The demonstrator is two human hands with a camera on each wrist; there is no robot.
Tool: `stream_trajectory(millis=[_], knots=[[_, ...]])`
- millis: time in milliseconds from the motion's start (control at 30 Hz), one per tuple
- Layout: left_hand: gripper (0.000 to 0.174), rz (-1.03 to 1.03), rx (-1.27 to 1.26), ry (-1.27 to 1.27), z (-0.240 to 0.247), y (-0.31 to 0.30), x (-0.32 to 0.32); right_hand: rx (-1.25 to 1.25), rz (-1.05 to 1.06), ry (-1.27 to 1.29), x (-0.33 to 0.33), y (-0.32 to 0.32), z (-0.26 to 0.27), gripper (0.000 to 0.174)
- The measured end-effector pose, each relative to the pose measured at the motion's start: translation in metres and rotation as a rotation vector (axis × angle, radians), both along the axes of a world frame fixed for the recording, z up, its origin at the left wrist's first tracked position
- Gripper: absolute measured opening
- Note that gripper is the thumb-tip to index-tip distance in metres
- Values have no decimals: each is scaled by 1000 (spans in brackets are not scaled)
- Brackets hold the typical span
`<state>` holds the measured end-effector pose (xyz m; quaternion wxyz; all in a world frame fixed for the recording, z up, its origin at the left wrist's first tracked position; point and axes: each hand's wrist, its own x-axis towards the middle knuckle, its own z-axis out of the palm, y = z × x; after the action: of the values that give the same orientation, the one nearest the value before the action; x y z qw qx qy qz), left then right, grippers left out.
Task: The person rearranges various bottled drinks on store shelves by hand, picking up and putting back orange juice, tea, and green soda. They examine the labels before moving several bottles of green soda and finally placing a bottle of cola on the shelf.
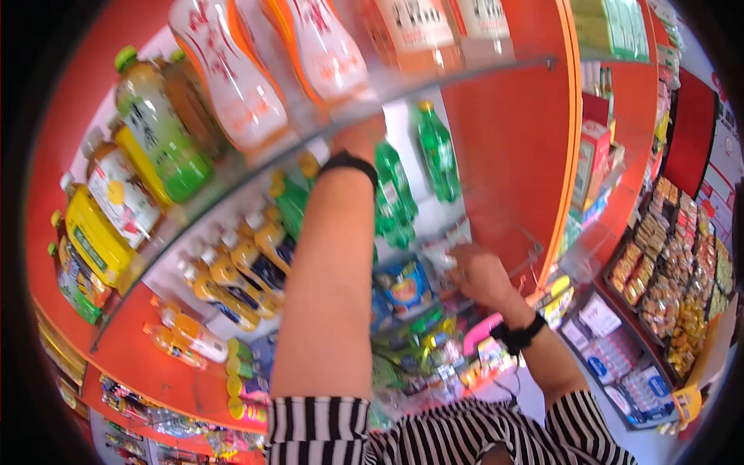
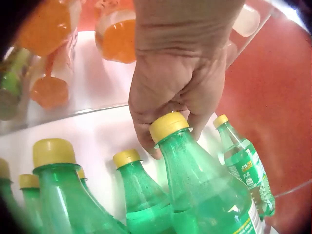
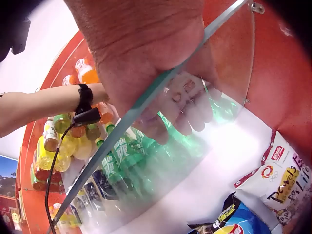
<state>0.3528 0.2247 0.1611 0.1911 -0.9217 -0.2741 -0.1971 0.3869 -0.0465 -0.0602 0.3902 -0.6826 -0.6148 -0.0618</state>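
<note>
My left hand (image 2: 178, 87) reaches in under the upper glass shelf. Its fingers and thumb come around the yellow cap of a green soda bottle (image 2: 195, 170) from behind. More green bottles (image 2: 53, 190) stand close by, and another green bottle (image 1: 439, 151) stands apart by the red side panel. My right hand (image 1: 484, 279) is at the edge of the lower glass shelf (image 3: 161, 85), its fingers loosely bent and partly seen through the glass. Below that hand in the right wrist view lie a white snack bag (image 3: 287, 180) and a blue snack bag (image 3: 239, 217).
Milky drinks with orange stripes (image 1: 322, 46) stand on the upper shelf (image 1: 310, 136) over my left forearm. Dark-labelled bottles (image 1: 232, 267) line the shelf to the left. A red side panel (image 1: 504, 132) bounds the shelves on the right. Beyond it stands a rack of packaged snacks (image 1: 670, 271).
</note>
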Motion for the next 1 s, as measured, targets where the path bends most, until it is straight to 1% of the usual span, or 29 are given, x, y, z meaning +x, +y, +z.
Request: stream_trajectory(millis=[33,67,100,133,200,233,267,333,367,400,433,467,533,567,633,667,700,767,800,833,900,967,1000], knots=[[30,33,3,61,1,-8,-4,79,-11,-11,0,2,-4,25],[32,56,0,107,2,-18,-8,75,5,-18,0,0,-1,25],[33,169,23,91,-2,-22,-1,49,10,-1,-1,-2,2,26],[35,166,-16,-41,-5,-30,-3,52,8,-1,-1,-1,2,26],[32,71,-119,-327,-12,-39,-1,75,6,-13,-2,-2,-2,27],[31,53,-282,-425,-5,-43,1,58,-8,-17,-3,-3,-2,27],[28,52,-149,-242,0,-45,4,39,-19,-24,-3,-2,0,28],[23,48,-27,-41,2,-68,1,47,-14,-29,-3,-2,1,28],[19,-22,12,-187,-16,-31,18,38,-15,-17,-3,-2,1,29],[18,-28,-78,-179,-17,-27,21,69,-13,-35,-3,-1,-1,28],[17,-35,-174,-168,-15,-30,20,67,-9,-38,-3,-1,1,28],[17,-32,-179,-167,-15,-31,18,67,-15,-35,-4,-2,3,28],[17,-98,-221,-178,-3,-55,5,56,-23,-18,-6,-3,2,27],[17,-95,-230,-171,0,-62,4,71,-35,-32,-6,-3,1,26],[17,-196,-254,-181,8,-70,6,85,-37,-49,-7,-1,3,26],[19,-264,-227,-154,7,-69,12,88,-34,-52,-8,-2,4,26],[19,-257,-231,-156,8,-63,15,88,-33,-55,-9,-2,5,26],[18,-452,-103,-141,1,-61,32,94,-39,-86,-6,2,3,26],[17,-439,-100,-144,2,-70,35,99,-52,-112,-5,0,-1,26],[17,-433,-105,-139,5,-75,37,60,-57,-83,-6,-1,0,26],[17,-548,-67,-40,7,-65,51,49,-51,-48,-5,-1,1,26],[19,-550,-248,-24,10,-77,52,27,-85,-24,-6,-4,2,26],[20,-521,-268,-14,12,-84,53,35,-78,-36,-5,-2,0,27]])
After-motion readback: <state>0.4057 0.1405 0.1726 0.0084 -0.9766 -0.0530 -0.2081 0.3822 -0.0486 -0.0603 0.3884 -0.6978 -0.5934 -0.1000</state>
